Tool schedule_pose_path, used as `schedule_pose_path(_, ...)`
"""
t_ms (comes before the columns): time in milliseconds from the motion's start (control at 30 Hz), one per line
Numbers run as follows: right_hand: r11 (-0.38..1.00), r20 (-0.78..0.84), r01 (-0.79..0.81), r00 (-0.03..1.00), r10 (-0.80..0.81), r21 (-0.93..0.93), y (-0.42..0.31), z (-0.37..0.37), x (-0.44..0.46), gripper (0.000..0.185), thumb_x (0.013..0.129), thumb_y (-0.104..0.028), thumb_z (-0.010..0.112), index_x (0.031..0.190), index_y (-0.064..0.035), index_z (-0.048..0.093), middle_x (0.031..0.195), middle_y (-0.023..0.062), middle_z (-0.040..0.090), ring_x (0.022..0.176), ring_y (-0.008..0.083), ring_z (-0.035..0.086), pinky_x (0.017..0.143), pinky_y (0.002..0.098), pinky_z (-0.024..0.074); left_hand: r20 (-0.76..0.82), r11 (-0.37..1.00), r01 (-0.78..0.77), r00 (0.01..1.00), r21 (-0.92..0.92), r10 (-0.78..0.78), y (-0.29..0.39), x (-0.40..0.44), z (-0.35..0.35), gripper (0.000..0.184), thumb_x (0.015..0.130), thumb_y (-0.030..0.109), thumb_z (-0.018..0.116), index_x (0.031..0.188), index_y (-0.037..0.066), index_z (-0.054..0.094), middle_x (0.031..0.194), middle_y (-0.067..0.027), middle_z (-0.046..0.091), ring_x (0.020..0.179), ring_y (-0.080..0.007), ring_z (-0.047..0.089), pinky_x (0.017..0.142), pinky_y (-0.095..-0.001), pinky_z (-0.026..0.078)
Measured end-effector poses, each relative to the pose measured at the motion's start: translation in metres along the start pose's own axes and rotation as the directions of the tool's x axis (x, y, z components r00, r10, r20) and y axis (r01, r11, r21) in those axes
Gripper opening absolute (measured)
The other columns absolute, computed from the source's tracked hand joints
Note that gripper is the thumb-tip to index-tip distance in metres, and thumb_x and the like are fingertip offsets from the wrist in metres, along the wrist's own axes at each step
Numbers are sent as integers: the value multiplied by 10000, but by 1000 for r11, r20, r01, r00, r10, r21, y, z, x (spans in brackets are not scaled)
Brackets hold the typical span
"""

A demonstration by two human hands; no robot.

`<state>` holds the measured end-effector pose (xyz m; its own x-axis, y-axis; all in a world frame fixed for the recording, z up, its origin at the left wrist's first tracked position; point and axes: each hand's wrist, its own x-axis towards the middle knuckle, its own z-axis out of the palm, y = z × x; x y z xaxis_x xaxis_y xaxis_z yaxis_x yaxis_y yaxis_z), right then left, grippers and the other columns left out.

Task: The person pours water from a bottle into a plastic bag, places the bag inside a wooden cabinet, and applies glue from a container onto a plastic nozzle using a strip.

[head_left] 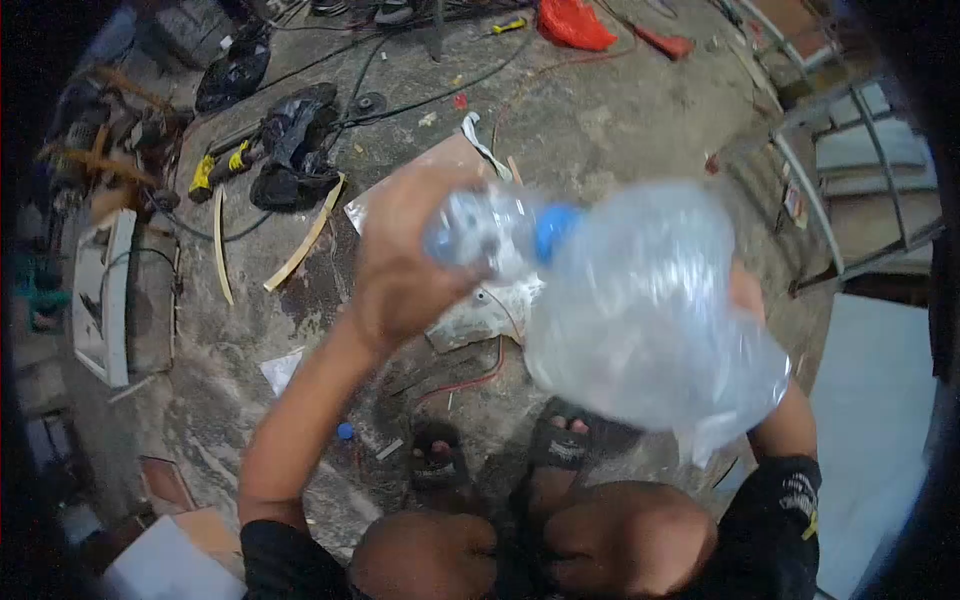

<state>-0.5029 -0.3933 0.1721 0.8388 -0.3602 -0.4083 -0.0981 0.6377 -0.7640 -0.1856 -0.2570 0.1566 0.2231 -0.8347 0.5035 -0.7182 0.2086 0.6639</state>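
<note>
My left hand (400,255) is wrapped round a small clear plastic bottle (478,230). The bottle lies sideways in the air, its blue cap (556,232) pointing right. Close by, at the cap's end, a puffed-out clear plastic bag (640,310) covers much of the middle right; I cannot tell whether cap and bag touch. My right hand (745,295) grips the bag from behind at its right side, most of its fingers hidden. Both hands are slightly blurred. Below them on the floor lie a board (440,165) and a crumpled white sheet (485,315).
Black plastic bags (295,150), a yellow-marked tool (205,175) and curved strips (310,240) lie at the left. A red bag (575,25) is at the back. Cables cross the concrete floor. A metal frame (810,200) stands right. A loose blue cap (345,431) lies near my feet.
</note>
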Motion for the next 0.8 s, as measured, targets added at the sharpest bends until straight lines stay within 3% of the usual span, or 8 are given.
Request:
schedule_pose_path(33,981,106,121,989,-106,-149,15,-28,-7,397,895,-225,684,1184,48,676,983,169,747,853,281,745,799,411,620,-21,1000,-24,999,16,25,-1,-17,1,481,654,188,846,1088,72,672,1065,-121,683,1024,-344,656,944,-446,480)
schedule_pose_path(100,998,121,12,993,-5,-56,19,-2,-40,400,893,-154,686,1207,91,649,1016,188,741,898,306,742,856,441,611,7,990,62,998,-125,-62,5,-54,-4,468,667,197,841,1094,89,681,1072,-109,674,1049,-325,642,961,-453,455)
schedule_pose_path(167,819,-13,-520,842,539,243,10,8,-52,455,888,-124,682,1273,105,603,1105,211,721,978,316,731,902,464,597,-40,984,164,985,-68,-167,11,-95,9,476,675,190,835,1112,79,683,1114,-102,662,1103,-312,619,978,-456,442)
schedule_pose_path(233,698,-32,-686,708,706,206,9,6,-32,519,881,-135,686,1330,96,565,1183,226,696,1049,319,714,945,475,580,21,961,270,963,-62,-270,17,-120,12,520,671,232,872,1119,61,672,1148,-123,657,1106,-317,620,968,-455,449)
schedule_pose_path(367,526,-44,-837,525,850,151,-2,37,-20,563,869,-200,719,1344,60,566,1235,207,678,1098,301,696,991,454,551,160,927,368,922,-75,-353,16,-161,24,569,668,275,901,1139,55,670,1189,-122,644,1135,-317,605,980,-455,439)
schedule_pose_path(533,237,-147,-908,302,942,-346,10,17,3,508,921,-333,717,1322,-31,639,1229,81,692,1140,184,644,1028,351,481,134,928,363,927,-81,-351,12,-193,50,573,676,309,899,1145,68,675,1171,-117,650,1112,-325,613,970,-479,439)
schedule_pose_path(667,66,-62,-923,96,993,-379,16,9,24,503,971,-375,648,1344,-39,632,1278,86,667,1215,193,590,1100,340,409,202,941,338,921,15,-334,22,-199,66,586,669,329,903,1146,78,673,1164,-129,652,1095,-332,618,954,-483,454)
schedule_pose_path(800,387,241,-774,304,922,-501,9,-31,19,506,1007,-421,567,1365,-66,617,1341,100,620,1290,197,513,1141,329,336,164,924,369,910,103,-382,40,-192,88,598,644,262,913,1150,67,662,1161,-141,651,1099,-342,618,921,-466,482)
